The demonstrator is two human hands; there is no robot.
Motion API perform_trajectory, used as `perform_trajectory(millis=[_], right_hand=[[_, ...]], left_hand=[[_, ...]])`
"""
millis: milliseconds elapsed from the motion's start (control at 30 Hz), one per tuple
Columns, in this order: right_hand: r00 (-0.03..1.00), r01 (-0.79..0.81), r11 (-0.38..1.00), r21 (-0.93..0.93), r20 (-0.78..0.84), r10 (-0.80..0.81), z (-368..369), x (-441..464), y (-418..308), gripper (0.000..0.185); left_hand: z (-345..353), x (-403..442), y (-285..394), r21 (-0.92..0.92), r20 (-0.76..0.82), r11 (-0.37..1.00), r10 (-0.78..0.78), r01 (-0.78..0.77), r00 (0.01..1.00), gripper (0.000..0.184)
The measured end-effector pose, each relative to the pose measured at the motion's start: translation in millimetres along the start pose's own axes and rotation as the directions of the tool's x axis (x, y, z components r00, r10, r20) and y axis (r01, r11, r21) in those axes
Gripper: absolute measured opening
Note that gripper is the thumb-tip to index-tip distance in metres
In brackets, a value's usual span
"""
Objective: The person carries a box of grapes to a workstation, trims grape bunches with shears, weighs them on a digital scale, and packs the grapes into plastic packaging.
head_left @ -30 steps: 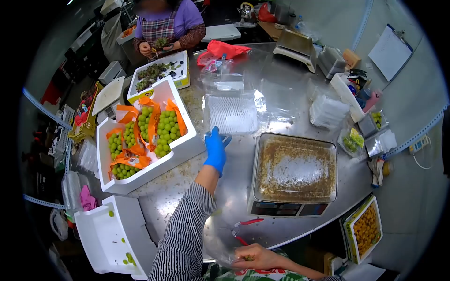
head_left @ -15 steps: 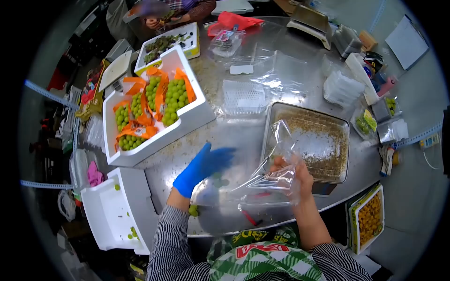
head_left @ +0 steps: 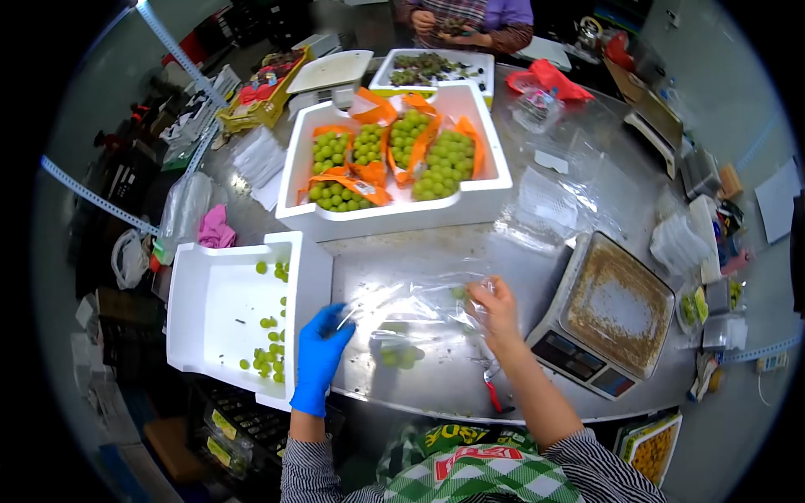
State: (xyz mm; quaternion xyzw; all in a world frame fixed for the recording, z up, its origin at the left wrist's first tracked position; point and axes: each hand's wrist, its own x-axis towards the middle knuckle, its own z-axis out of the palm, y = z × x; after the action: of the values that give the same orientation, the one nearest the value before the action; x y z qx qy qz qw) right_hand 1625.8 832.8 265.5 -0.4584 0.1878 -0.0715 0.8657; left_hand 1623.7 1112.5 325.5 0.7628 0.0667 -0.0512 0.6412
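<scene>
Over a metal surface, left of a weighing scale, a gloved left hand and bare right hand grip clear plastic between them; a hard pull could tear it.

Clear plastic film spreads crinkled above the table.

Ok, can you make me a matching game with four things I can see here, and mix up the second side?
Things:
1. left hand
2. right hand
3. clear plastic
4. weighing scale

Matches:
A. spread between two hands
B. brown stains on top
C. gloved in blue
D. bare, with no glove

Right pairs: 1-C, 2-D, 3-A, 4-B
</scene>
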Motion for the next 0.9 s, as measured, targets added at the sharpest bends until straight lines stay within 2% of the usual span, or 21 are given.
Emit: perform_trajectory(millis=[33, 67, 100, 133, 200, 233, 333, 367, 467, 567, 667, 733, 767, 833, 867, 900], right_hand=[[0.999, 0.032, 0.999, 0.003, -0.009, -0.032, 9, 15, 26, 0.014], [0.998, 0.067, 0.998, 0.005, -0.020, -0.067, 19, 31, 50, 0.013], [0.987, 0.133, 0.978, -0.160, -0.072, -0.146, 30, 45, 75, 0.012], [0.965, 0.189, 0.926, -0.325, -0.116, -0.237, 38, 56, 95, 0.014], [0.936, 0.238, 0.762, -0.602, -0.069, -0.346, 50, 72, 131, 0.018], [0.919, 0.247, 0.650, -0.719, -0.039, -0.392, 54, 76, 140, 0.021], [0.924, 0.248, 0.527, -0.813, 0.036, -0.380, 69, 80, 145, 0.026], [0.917, 0.283, 0.472, -0.835, 0.092, -0.387, 68, 88, 148, 0.026], [0.826, 0.358, 0.122, -0.926, 0.253, -0.503, 72, 102, 138, 0.031], [0.917, 0.262, -0.129, -0.956, 0.289, -0.276, 73, 113, 114, 0.038], [0.874, 0.383, -0.330, -0.863, 0.454, -0.175, 91, 101, 55, 0.036], [0.861, 0.448, -0.143, -0.882, 0.469, -0.198, 108, 101, 6, 0.032], [0.854, 0.478, -0.046, -0.877, 0.476, -0.208, 116, 106, -17, 0.031], [0.835, 0.434, 0.025, -0.901, 0.391, -0.387, 131, 131, -59, 0.023], [0.830, 0.421, 0.016, -0.907, 0.378, -0.411, 131, 153, -76, 0.024], [0.822, 0.410, 0.006, -0.912, 0.366, -0.436, 127, 181, -92, 0.025]], left_hand=[[-9, 3, -4, 0.165, -0.106, 0.973, 0.178, -0.159, 0.978, 0.044], [-16, 8, -6, 0.339, -0.179, 0.896, 0.361, -0.288, 0.915, 0.049], [-21, 8, 1, 0.491, -0.188, 0.814, 0.448, -0.311, 0.874, 0.055], [-25, 7, 5, 0.560, -0.194, 0.765, 0.495, -0.319, 0.847, 0.055], [-33, 1, 0, 0.682, -0.186, 0.657, 0.581, -0.321, 0.793, 0.055], [-35, -2, -4, 0.666, -0.177, 0.675, 0.557, -0.318, 0.811, 0.055], [-37, -14, -18, 0.753, -0.161, 0.596, 0.579, -0.280, 0.799, 0.054], [-38, -15, -24, 0.726, -0.163, 0.619, 0.578, -0.300, 0.800, 0.050], [-39, -16, -28, 0.652, -0.130, 0.684, 0.527, -0.328, 0.840, 0.046], [-40, -3, -36, 0.539, -0.102, 0.744, 0.523, -0.395, 0.846, 0.039], [-39, 12, -34, 0.466, -0.075, 0.760, 0.544, -0.453, 0.836, 0.036], [-36, 19, -36, 0.426, -0.054, 0.765, 0.555, -0.483, 0.830, 0.035], [-29, 19, -40, 0.325, -0.094, 0.817, 0.529, -0.476, 0.844, 0.034], [-23, 18, -40, 0.278, 0.015, 0.805, 0.542, -0.524, 0.841, 0.032], [-21, 19, -36, 0.256, 0.070, 0.796, 0.551, -0.549, 0.832, 0.032], [-17, 20, -30, 0.182, 0.058, 0.831, 0.524, -0.525, 0.850, 0.031]])
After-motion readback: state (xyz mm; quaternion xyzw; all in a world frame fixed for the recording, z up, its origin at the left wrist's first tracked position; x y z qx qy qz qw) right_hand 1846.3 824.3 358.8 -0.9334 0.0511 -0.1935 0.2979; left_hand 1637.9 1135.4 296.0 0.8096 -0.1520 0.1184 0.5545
